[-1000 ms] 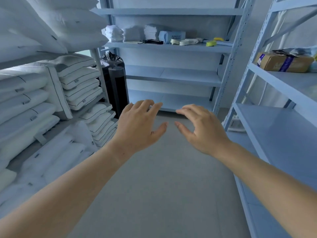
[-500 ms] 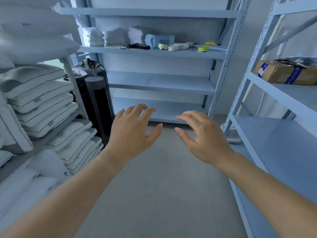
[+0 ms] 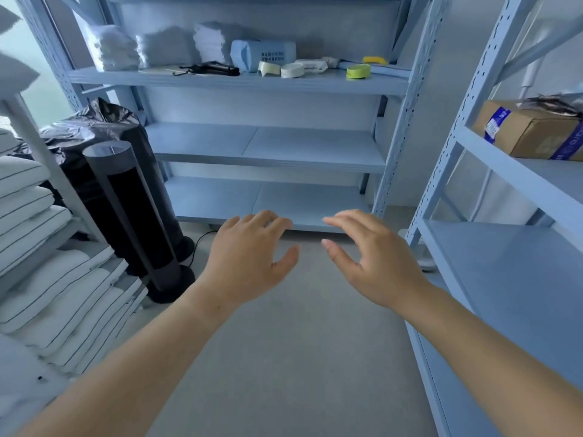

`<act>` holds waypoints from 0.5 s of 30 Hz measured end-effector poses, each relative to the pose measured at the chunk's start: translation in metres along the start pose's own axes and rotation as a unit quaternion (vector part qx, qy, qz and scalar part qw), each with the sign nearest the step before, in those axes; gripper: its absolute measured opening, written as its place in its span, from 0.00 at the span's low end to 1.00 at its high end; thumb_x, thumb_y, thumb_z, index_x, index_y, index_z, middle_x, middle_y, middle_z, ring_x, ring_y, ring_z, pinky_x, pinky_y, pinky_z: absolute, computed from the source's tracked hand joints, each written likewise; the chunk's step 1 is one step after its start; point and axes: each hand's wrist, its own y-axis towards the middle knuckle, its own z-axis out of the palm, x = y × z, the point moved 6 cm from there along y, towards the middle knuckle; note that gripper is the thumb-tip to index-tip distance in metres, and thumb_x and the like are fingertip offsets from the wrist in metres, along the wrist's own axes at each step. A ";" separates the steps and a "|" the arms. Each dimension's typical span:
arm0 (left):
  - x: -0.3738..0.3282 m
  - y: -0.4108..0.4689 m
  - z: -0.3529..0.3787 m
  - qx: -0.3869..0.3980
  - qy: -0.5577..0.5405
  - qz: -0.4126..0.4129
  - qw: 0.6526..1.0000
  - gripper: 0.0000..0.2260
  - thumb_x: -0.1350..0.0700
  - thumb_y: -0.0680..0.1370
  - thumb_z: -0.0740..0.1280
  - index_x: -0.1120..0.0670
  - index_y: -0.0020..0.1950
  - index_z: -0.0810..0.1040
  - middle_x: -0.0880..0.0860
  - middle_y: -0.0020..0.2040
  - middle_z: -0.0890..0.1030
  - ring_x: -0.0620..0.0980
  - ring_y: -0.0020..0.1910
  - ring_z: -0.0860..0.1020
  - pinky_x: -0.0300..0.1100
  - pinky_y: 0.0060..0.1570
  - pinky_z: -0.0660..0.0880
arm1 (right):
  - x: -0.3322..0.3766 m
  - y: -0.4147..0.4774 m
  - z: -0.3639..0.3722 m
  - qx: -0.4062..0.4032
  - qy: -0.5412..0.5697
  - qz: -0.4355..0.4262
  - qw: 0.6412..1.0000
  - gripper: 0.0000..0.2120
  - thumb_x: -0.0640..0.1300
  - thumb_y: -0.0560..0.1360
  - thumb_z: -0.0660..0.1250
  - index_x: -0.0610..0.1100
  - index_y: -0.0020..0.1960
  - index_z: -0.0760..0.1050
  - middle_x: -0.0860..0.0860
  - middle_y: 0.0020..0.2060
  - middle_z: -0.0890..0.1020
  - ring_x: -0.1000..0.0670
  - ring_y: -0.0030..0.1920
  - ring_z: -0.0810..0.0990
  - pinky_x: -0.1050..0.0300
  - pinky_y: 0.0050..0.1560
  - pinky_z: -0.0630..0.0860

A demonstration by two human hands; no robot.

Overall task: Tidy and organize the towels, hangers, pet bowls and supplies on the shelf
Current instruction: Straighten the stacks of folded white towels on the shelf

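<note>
A pale blue metal shelf unit (image 3: 239,85) stands ahead. On its upper board lie three stacks of white towels (image 3: 115,48), black hangers (image 3: 209,70), a blue packet (image 3: 263,55), pale pet bowls (image 3: 291,70) and a yellow-green bowl (image 3: 358,71). My left hand (image 3: 249,257) and my right hand (image 3: 372,257) are held out in front of me over the floor, well below and short of that board. Both hands are empty with fingers spread.
A black tower fan (image 3: 138,216) and a black bagged object (image 3: 85,130) stand at the left of the shelf unit. Stacked striped pillows (image 3: 47,288) fill the left rack. A taped cardboard box (image 3: 530,130) sits on the right rack (image 3: 517,269). Grey floor (image 3: 284,357) lies between.
The view has moved closer to the far shelf unit, and its upper board looks larger. Both hands stay out front, open and empty.
</note>
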 end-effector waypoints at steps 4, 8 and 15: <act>0.011 0.050 0.028 0.021 0.000 -0.012 1.000 0.22 0.39 0.73 0.52 0.49 0.56 0.77 0.46 0.50 0.80 0.51 0.44 0.79 0.44 0.48 0.72 | -0.042 0.046 0.020 0.029 0.010 -0.005 1.000 0.23 0.59 0.75 0.53 0.48 0.59 0.75 0.55 0.54 0.78 0.52 0.55 0.75 0.62 0.51 0.69; 0.058 0.079 0.042 0.027 0.025 -0.057 0.998 0.23 0.39 0.73 0.52 0.48 0.56 0.78 0.46 0.49 0.80 0.50 0.45 0.80 0.44 0.48 0.74 | -0.054 0.101 0.057 0.067 0.030 -0.030 0.997 0.23 0.60 0.75 0.51 0.49 0.60 0.75 0.56 0.54 0.78 0.52 0.56 0.75 0.61 0.53 0.70; 0.165 0.124 0.066 0.004 0.044 -0.135 0.990 0.23 0.38 0.73 0.52 0.48 0.56 0.78 0.46 0.48 0.81 0.51 0.44 0.80 0.41 0.41 0.72 | -0.029 0.212 0.147 0.110 0.055 -0.099 0.987 0.18 0.57 0.75 0.56 0.50 0.60 0.74 0.57 0.55 0.77 0.54 0.57 0.74 0.63 0.48 0.65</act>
